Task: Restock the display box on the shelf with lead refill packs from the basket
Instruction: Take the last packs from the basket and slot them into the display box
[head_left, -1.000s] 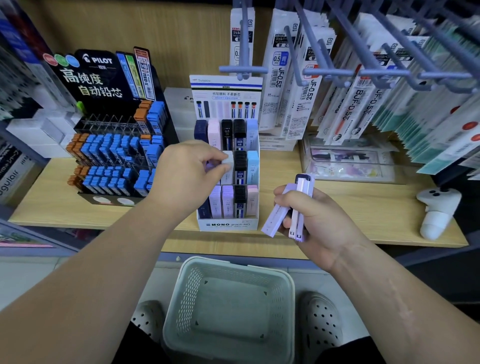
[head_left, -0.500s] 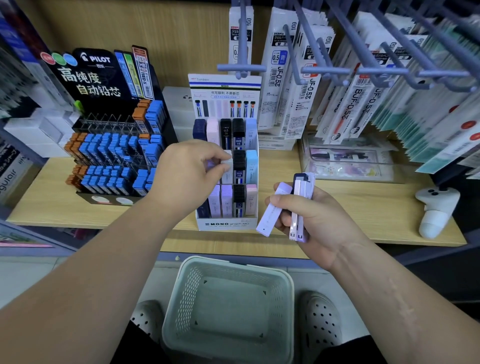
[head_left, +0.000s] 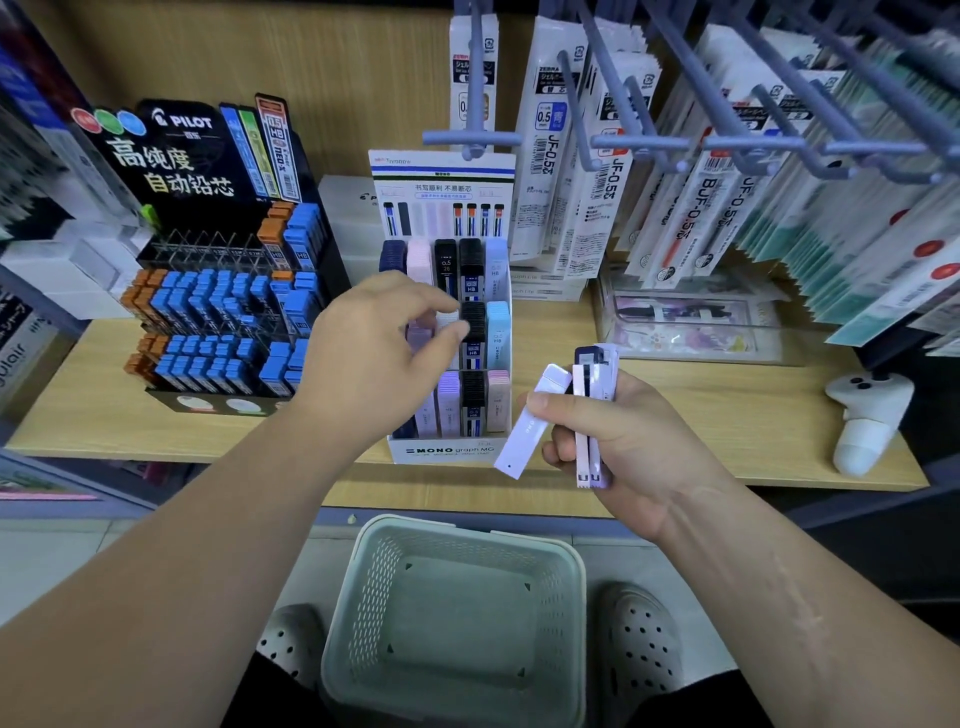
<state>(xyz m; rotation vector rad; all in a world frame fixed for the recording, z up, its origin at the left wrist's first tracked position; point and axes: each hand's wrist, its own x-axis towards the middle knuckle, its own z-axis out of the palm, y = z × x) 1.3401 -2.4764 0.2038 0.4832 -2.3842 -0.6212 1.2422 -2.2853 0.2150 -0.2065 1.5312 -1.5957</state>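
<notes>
- Left hand (head_left: 384, 358) is over the display box (head_left: 447, 451), at its middle row, left-hand slots; thumb and forefinger sit either side of the top of a pale pack (head_left: 449, 317) standing in that row
- Change: half a second back the fingers were closed tight on that pack; now the forefinger has lifted a little and the pinch looks looser. Cannot tell whether I am gripping it or have just let go
- Reading: that pack is as good as seated, and the left hand should soon be free for the next one
- Right hand (head_left: 628, 447) is in front of the box's right corner, fingers curled round a stack of packs (head_left: 595, 410) held upright
- Change: my thumb has pushed one lavender pack (head_left: 525, 422) further out of the stack, tilted, its lower end near the box front. Probably the next to go in
- Basket (head_left: 470, 526) is on the floor below and in front of the box; I see no packs in it, so what remains seems to be what the right hand holds
- Box stands on the shelf (head_left: 675, 410); Pilot lead stand (head_left: 208, 312) just left of it, white controller (head_left: 865, 415) well to its right
- Risk: the fanned pack is pinned mostly by the thumb and could slip
</notes>
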